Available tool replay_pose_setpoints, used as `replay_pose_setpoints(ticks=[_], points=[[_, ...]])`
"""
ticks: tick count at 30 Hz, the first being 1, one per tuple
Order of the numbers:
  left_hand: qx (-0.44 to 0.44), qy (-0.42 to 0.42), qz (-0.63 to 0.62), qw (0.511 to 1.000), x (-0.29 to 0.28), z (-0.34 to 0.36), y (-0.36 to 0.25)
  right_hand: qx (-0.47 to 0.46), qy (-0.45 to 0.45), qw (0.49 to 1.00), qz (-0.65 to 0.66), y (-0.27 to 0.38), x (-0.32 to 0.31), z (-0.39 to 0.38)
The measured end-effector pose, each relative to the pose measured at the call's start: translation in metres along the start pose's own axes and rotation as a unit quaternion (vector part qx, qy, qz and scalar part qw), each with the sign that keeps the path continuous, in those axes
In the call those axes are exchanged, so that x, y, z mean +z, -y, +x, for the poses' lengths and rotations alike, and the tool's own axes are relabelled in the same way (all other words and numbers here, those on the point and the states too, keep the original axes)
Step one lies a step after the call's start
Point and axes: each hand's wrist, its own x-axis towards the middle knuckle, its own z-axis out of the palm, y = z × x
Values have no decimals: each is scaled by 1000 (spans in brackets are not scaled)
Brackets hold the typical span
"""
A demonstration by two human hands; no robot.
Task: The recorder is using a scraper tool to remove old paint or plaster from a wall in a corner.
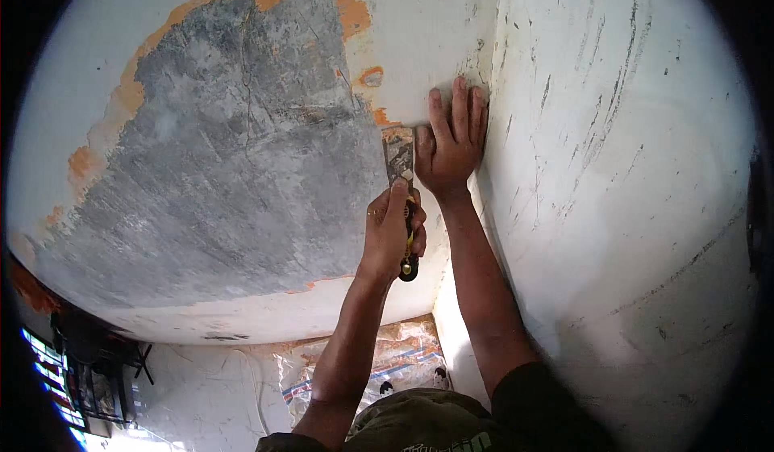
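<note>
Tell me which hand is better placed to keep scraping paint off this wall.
Left, probably. The left hand already grips the scraper, its blade on the paint edge beside the bare grey patch. The right hand lies flat, empty, on the white wall.

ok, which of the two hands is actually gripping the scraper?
The left hand, fist closed around the handle of the metal-bladed scraper. The right hand holds no tool; it lies flat, fingers spread, on the white painted wall beside the blade.
</note>
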Motion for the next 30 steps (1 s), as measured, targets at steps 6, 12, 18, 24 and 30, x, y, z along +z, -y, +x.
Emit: replay_pose_setpoints(ticks=[6, 12, 18, 24, 30], points=[[4, 9, 1, 1000, 2, 7, -6, -23, 13, 1000, -6, -1, 0, 1], [13, 6, -2, 1000, 4, 13, -9, 0, -5, 1000, -12, -2, 1, 1], [67, 24, -6, 997, 15, 14, -18, -7, -15, 1000, -10, -3, 2, 1], [47, -14, 16, 999, 12, 7, -11, -21, -22, 999, 12, -3, 3, -2], [53, -6, 13, 998, 5, 7, 0, -21, 8, 1000, -9, -1, 2, 0]])
